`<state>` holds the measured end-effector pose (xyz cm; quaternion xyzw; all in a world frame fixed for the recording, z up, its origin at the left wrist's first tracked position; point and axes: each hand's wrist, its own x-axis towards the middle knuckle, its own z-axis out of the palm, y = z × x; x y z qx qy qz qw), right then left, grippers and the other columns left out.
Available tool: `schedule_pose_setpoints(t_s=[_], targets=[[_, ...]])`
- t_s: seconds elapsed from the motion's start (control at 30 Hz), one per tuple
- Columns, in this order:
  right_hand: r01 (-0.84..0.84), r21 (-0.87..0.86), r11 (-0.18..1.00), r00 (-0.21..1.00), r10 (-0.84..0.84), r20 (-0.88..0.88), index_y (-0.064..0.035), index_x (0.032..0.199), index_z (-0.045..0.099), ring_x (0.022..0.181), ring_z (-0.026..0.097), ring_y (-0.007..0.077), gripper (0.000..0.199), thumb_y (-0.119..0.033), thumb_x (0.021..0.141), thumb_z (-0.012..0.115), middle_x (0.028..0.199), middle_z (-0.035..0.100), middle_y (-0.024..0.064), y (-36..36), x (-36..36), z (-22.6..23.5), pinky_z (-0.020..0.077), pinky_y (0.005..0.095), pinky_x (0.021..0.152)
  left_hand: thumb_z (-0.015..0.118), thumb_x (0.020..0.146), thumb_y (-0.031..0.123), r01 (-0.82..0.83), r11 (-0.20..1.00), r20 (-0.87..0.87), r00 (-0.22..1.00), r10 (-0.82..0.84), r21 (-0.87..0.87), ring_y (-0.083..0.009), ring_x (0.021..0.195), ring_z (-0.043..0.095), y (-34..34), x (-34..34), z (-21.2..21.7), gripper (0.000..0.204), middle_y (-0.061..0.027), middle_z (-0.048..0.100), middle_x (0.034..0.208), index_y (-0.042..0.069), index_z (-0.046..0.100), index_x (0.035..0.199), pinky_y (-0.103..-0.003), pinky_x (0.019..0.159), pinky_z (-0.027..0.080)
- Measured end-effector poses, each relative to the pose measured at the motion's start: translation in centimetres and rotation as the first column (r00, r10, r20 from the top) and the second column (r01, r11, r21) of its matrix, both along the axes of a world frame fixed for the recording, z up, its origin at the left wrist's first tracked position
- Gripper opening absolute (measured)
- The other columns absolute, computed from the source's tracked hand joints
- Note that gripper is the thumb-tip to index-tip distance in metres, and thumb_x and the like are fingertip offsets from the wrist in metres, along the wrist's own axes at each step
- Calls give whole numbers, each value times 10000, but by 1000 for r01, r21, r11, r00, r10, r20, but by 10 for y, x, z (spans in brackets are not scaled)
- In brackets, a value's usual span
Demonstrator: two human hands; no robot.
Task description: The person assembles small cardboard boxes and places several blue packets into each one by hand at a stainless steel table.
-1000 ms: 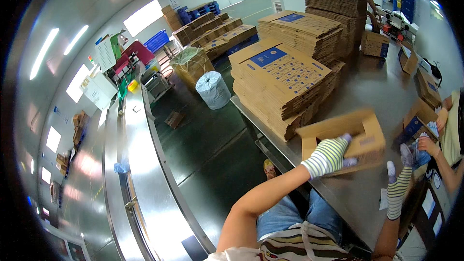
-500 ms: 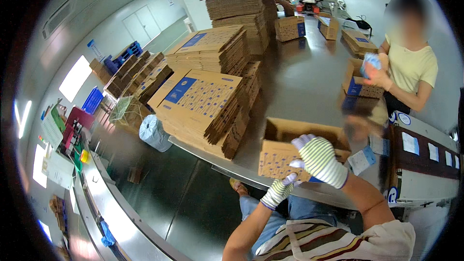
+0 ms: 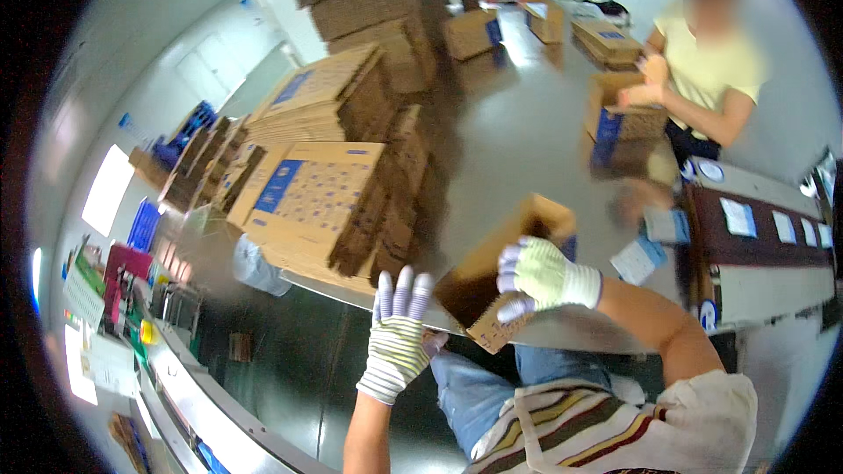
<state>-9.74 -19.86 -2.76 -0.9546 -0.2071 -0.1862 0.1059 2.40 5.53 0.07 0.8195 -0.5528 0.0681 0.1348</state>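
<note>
An open-topped cardboard box stands turned at an angle at the near edge of the metal table. My right hand, in a white glove with yellow-green stripes, grips its right-hand wall, fingers bent over the edge and thumb toward me. My left hand, gloved alike, is off the box to its left. Its fingers are stretched out and spread, holding nothing, close to the table edge and the stack of flattened cartons.
Taller carton stacks rise behind. Across the metal table, a co-worker in a yellow top has both hands at another open box. Blue-and-white packets lie to the right, beside a conveyor with a brown belt.
My left hand has let go of the box, moved left and opened. The box has swung round under my right hand. The co-worker's hands have lowered into their box. The view has shifted.
</note>
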Motion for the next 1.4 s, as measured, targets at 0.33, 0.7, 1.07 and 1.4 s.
schedule_pose_setpoints(t_s=[0.33, 0.7, 1.07, 1.4], targets=[[98, 503, 859, 903, -289, 318, -85, 715, 650, 1195, 429, 324, 218, -262, 813, 572, 1210, 561, 88, 19, 31, -39, 314, 468, 1025, 649, 775, 391, 473, 879, -154, 874, -461, 59, -298, 915, 644, -39, -34, -49, 370, -136, 683, 839, 37, 695, 872, -439, 967, 426], [55, 824, 564, 895, -393, 209, -86, 1099, 617, 1240, 390, 304, 399, -402, 949, 426, 1299, 470, 152, 5, 11, -55, 276, 414, 1058, 632, 797, 422, 440, 898, -20, 898, -439, 27, -278, 647, 639, -58, -60, -35, 384, -92, 657, 693, 55, 625, 909, -382, 703, 514], [340, 694, -634, 912, 42, -409, 32, 1268, 466, 1032, 527, 185, 665, -539, 931, 426, 1171, 561, 123, 20, -18, -157, 428, 310, 914, 673, 720, 517, 315, 949, 20, 949, -316, 26, -268, 453, 549, -73, -47, -41, 865, -88, 538, 519, -42, 407, 1324, -369, 504, 470], [611, 409, 678, 789, -565, -243, -57, 1237, 520, 1142, 493, 364, 399, -208, 868, 489, 1197, 547, 186, 18, -39, -134, 363, 454, 1000, 580, 766, 587, 302, 931, -9, 952, -306, 204, -261, 486, 580, -80, -47, -38, 746, -115, 591, 554, -21, 553, 1199, -358, 517, 469]])
